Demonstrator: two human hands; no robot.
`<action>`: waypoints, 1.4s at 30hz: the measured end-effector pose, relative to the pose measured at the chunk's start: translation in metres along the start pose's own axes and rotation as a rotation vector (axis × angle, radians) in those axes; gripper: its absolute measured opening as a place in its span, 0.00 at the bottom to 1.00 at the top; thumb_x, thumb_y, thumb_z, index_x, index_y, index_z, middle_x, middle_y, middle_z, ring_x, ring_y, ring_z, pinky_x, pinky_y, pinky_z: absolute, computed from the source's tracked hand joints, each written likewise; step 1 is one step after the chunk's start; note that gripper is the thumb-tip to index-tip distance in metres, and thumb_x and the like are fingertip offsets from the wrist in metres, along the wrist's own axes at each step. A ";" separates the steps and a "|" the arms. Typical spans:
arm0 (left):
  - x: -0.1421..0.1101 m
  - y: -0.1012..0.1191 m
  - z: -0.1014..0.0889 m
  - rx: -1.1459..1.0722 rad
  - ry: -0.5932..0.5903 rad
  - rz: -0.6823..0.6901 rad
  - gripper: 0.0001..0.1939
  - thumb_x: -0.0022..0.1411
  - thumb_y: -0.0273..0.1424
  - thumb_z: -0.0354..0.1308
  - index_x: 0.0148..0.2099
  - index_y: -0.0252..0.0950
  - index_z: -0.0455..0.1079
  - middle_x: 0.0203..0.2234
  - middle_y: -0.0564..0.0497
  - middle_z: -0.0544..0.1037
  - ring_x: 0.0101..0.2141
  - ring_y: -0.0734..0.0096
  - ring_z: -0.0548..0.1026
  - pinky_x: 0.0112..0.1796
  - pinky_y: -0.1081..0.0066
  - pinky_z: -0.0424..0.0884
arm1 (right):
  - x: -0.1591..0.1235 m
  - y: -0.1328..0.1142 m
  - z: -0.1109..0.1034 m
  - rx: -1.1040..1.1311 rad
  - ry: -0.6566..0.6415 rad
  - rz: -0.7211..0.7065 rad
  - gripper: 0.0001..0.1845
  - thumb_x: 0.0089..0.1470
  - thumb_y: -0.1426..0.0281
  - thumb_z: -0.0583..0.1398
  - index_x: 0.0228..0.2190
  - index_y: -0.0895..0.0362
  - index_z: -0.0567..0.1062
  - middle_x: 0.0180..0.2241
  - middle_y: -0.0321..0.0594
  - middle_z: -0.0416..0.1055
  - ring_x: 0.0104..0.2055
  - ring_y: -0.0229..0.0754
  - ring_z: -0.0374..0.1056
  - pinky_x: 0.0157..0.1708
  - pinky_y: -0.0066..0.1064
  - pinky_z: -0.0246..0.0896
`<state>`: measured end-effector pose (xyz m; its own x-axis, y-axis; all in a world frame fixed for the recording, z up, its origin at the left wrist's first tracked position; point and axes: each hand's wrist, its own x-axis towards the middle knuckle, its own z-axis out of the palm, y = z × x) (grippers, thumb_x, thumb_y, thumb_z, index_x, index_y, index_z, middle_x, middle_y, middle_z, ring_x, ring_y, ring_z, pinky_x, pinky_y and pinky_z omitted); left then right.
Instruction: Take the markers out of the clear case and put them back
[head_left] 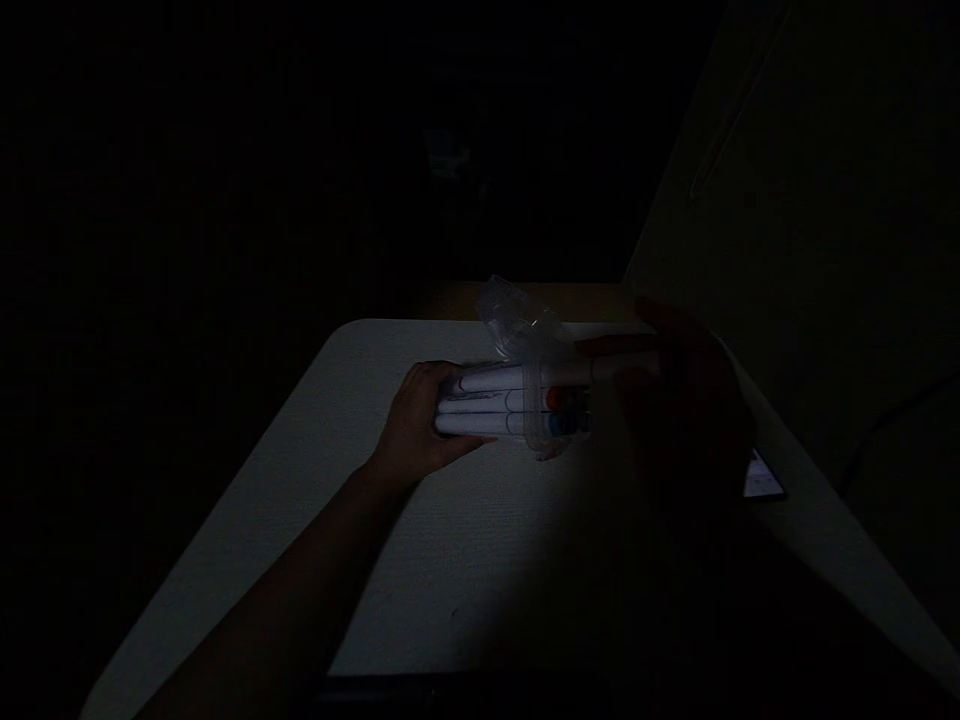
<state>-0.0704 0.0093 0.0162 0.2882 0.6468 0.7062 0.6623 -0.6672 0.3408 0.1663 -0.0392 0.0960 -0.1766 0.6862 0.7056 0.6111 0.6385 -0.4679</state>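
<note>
**Markers bunched in clear plastic, one jutting out at the right hand**

All places are told from the pale table (450,540). Above its far half, near the middle, a bundle of white markers (480,402) lies sideways in a clear plastic case (534,400). The left hand (412,425) is closed round the bundle's left end, thumb along the underside and fingers at the upper side. The right hand (694,400), in deep shadow over the table's right side, seems to pinch the end of a protruding marker (622,367) between thumb and finger; the exact grip is hard to see.

As for how far things stand, the lower markers look seated together, with an orange-red cap (553,399) and a blue cap (556,424) at their right ends. The protruding marker reaches farther right and looks only partly in the case; whether it is going in or coming out cannot be told. The case's crumpled flap (514,315) stands up toward the table's far edge, so the case appears open. By the table's right edge lies a lit screen (763,478), partly behind the right hand.
</note>
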 end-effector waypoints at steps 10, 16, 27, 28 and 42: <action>0.004 0.002 -0.003 0.009 -0.001 0.046 0.32 0.45 0.49 0.61 0.47 0.38 0.57 0.37 0.48 0.69 0.38 0.62 0.68 0.36 0.64 0.66 | -0.007 0.003 0.032 -0.083 -0.049 -0.154 0.24 0.59 0.67 0.44 0.57 0.55 0.56 0.56 0.45 0.57 0.59 0.44 0.51 0.55 0.42 0.53; 0.002 0.003 -0.002 0.001 -0.027 -0.013 0.33 0.44 0.50 0.60 0.48 0.38 0.57 0.39 0.47 0.69 0.39 0.61 0.68 0.36 0.62 0.66 | -0.011 0.013 0.031 -0.095 -0.160 -0.200 0.28 0.60 0.61 0.42 0.60 0.51 0.48 0.62 0.42 0.46 0.64 0.46 0.39 0.60 0.49 0.43; 0.005 -0.002 -0.004 0.017 -0.070 0.069 0.30 0.44 0.45 0.60 0.48 0.38 0.58 0.38 0.46 0.69 0.38 0.58 0.68 0.36 0.59 0.66 | 0.002 0.061 0.042 0.429 -0.134 0.394 0.25 0.55 0.54 0.49 0.51 0.51 0.65 0.53 0.43 0.64 0.53 0.47 0.64 0.44 0.44 0.66; 0.005 -0.003 -0.005 0.011 -0.080 0.073 0.30 0.44 0.44 0.60 0.48 0.37 0.58 0.37 0.46 0.69 0.38 0.58 0.68 0.36 0.59 0.66 | 0.003 0.063 0.042 0.409 -0.149 0.355 0.23 0.56 0.56 0.49 0.50 0.50 0.67 0.53 0.42 0.64 0.53 0.47 0.63 0.44 0.44 0.66; 0.005 -0.003 -0.005 -0.033 -0.067 0.082 0.30 0.46 0.49 0.59 0.47 0.37 0.60 0.36 0.47 0.70 0.36 0.61 0.68 0.35 0.62 0.66 | 0.010 0.071 0.034 0.686 0.016 0.169 0.26 0.58 0.63 0.42 0.57 0.38 0.39 0.58 0.40 0.54 0.56 0.40 0.60 0.45 0.44 0.65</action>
<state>-0.0746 0.0127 0.0223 0.3869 0.6117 0.6901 0.6115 -0.7303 0.3045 0.1818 0.0248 0.0520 -0.1078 0.7934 0.5991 0.0038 0.6029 -0.7978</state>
